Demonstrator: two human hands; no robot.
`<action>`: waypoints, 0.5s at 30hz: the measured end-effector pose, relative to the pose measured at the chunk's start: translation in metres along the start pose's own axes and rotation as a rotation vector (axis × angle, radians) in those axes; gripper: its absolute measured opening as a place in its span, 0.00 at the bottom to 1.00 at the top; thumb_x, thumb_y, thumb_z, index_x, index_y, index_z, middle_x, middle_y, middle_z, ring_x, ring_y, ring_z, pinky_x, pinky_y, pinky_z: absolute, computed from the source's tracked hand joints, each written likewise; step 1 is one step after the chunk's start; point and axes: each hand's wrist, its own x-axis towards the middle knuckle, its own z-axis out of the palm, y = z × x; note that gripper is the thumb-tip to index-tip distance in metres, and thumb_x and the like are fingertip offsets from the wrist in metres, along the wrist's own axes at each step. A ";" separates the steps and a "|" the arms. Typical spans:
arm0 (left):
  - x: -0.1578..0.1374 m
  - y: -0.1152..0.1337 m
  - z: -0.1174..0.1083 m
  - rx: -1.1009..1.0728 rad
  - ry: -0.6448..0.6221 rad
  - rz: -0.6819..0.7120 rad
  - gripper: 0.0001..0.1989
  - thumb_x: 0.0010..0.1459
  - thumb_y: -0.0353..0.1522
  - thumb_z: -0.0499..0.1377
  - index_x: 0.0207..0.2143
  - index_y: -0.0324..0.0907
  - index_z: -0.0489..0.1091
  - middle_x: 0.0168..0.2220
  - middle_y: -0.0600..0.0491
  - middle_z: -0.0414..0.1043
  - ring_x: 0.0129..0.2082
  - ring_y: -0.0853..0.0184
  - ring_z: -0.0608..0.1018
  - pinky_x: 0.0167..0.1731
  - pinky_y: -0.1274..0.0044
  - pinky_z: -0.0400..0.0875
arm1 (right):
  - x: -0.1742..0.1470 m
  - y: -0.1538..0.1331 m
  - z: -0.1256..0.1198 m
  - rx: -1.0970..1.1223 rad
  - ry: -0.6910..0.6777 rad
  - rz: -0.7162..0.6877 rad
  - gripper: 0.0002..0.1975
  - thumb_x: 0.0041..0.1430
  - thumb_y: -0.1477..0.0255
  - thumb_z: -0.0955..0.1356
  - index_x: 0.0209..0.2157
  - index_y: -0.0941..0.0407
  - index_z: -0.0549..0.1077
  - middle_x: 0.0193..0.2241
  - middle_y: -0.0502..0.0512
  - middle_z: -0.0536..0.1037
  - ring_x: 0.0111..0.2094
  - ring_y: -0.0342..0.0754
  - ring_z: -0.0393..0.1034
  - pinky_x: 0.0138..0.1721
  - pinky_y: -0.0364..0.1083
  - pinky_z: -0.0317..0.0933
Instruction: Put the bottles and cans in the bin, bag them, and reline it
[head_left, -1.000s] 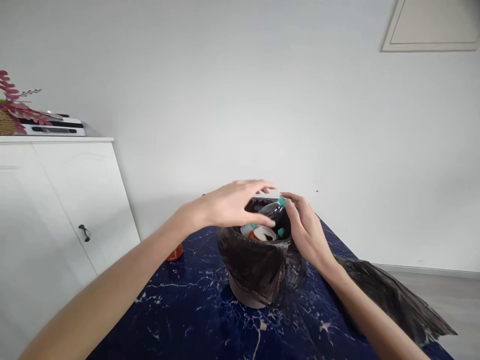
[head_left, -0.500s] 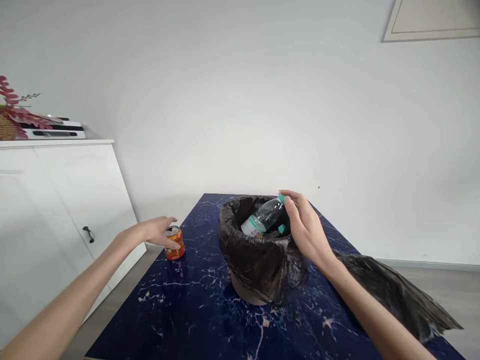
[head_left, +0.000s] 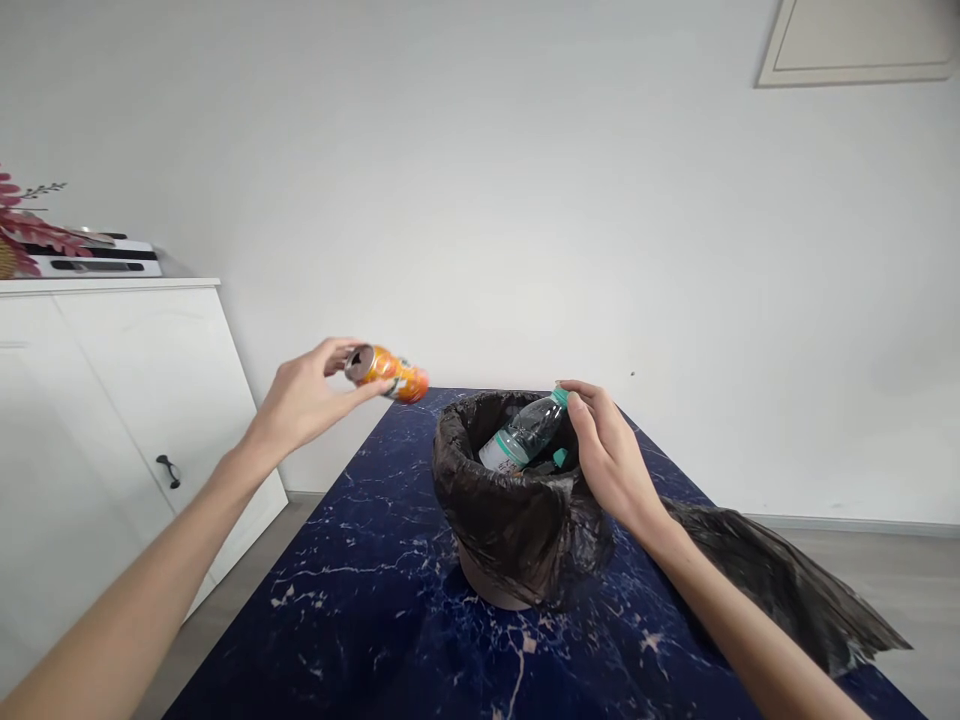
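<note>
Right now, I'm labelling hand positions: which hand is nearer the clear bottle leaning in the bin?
Right. The right hand is at the capped top of the bottle; the left hand is farther off, left of the bin, holding an orange can.

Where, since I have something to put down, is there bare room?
The table is bare between its left edge and the bin, and in front of the bin. It is crowded on the right: the right hand at the bin's top, the loose bag along the edge.

Before me, the blue, white-veined tabletop (head_left: 360,610) carries a bin (head_left: 486,584) with a black liner (head_left: 502,520); a dark bag (head_left: 780,580) lies at the right edge.
</note>
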 end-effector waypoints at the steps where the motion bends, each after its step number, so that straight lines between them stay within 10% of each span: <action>1: -0.001 0.019 -0.005 -0.088 0.039 0.049 0.36 0.54 0.56 0.70 0.60 0.52 0.72 0.59 0.50 0.80 0.58 0.50 0.80 0.59 0.60 0.75 | 0.000 0.000 0.000 0.005 -0.001 0.003 0.24 0.75 0.50 0.58 0.57 0.50 0.71 0.58 0.63 0.77 0.60 0.62 0.70 0.61 0.64 0.61; 7: -0.010 0.099 -0.001 -0.277 -0.196 0.308 0.30 0.54 0.51 0.73 0.56 0.50 0.76 0.57 0.52 0.81 0.58 0.56 0.81 0.60 0.66 0.74 | 0.001 0.004 0.001 0.033 0.002 0.003 0.23 0.75 0.50 0.59 0.57 0.51 0.70 0.59 0.63 0.77 0.61 0.60 0.70 0.63 0.63 0.61; 15: -0.016 0.125 0.044 -0.235 -0.440 0.350 0.30 0.54 0.51 0.72 0.56 0.49 0.75 0.54 0.49 0.82 0.52 0.52 0.83 0.50 0.65 0.75 | 0.002 0.007 -0.001 0.045 -0.001 0.008 0.24 0.74 0.49 0.59 0.57 0.51 0.70 0.59 0.63 0.76 0.61 0.59 0.70 0.63 0.63 0.60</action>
